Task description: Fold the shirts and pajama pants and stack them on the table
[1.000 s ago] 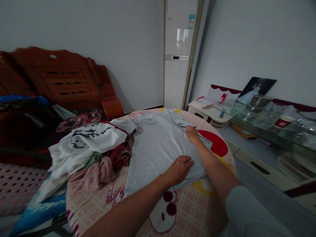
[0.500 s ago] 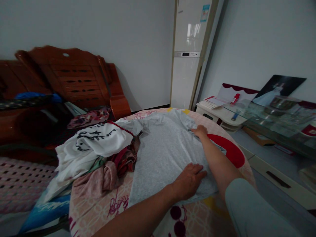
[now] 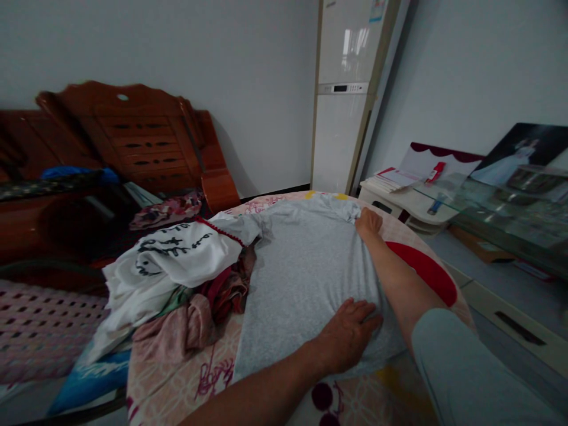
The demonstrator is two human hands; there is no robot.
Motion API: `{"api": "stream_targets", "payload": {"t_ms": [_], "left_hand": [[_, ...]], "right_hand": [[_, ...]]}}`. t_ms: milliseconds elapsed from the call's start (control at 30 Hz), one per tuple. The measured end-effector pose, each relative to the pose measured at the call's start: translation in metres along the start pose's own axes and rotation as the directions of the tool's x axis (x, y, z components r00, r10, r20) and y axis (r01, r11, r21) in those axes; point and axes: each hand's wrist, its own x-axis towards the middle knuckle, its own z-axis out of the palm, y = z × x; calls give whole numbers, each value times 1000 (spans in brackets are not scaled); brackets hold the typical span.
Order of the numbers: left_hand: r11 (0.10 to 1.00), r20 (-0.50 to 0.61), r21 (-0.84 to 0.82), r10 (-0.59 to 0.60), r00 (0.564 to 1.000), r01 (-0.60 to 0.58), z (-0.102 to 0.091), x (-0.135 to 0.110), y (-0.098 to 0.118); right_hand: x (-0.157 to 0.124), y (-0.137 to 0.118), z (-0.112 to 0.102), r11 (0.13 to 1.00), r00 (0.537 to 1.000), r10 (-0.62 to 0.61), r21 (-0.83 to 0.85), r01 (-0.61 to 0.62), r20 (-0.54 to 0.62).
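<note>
A light grey T-shirt point(image 3: 297, 278) is spread over the round table, with a sleeve at its far left and wrinkles along its right side. My left hand point(image 3: 348, 334) lies flat on the lower right part of the shirt, fingers stretched out. At the shirt's upper right edge, my right hand point(image 3: 369, 223) is closed on the fabric near the other sleeve. To the left, a white garment with black lettering point(image 3: 173, 251) touches the grey sleeve. It rests on a heap with a pink cloth point(image 3: 181, 331).
A patterned tablecloth point(image 3: 213, 376) covers the table. Behind on the left stands a wooden chair point(image 3: 142, 139) holding clothes. A tall white cabinet unit point(image 3: 339, 136) is at the back. On the right are a glass shelf point(image 3: 479, 219) and a white stand point(image 3: 390, 198) with papers.
My right hand has closed on the shirt's edge and pulled it rightward, smoothing the upper part. My left hand stays flat on the shirt. The view has shifted slightly.
</note>
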Motion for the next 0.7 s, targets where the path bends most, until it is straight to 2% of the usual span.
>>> {"api": "stream_targets", "payload": {"t_ms": [167, 333, 533, 633, 700], "left_hand": [[1000, 18, -15, -10, 1000, 10, -3, -1, 3], [1000, 25, -18, -7, 1000, 7, -4, -1, 4], [1000, 19, -13, -6, 1000, 6, -4, 0, 4], [1000, 19, -4, 1, 1000, -1, -3, 0, 2], [1000, 11, 5, 4, 1000, -4, -1, 1, 1]], "right_hand": [[-3, -6, 4, 998, 992, 18, -62, -10, 128], [-4, -9, 7, 1000, 995, -15, -14, 17, 94], [-4, -3, 14, 999, 991, 39, -26, -36, 124], [-7, 0, 7, 999, 991, 49, 0, -50, 122], [-12, 4, -4, 1000, 998, 13, 9, -14, 67]]}}
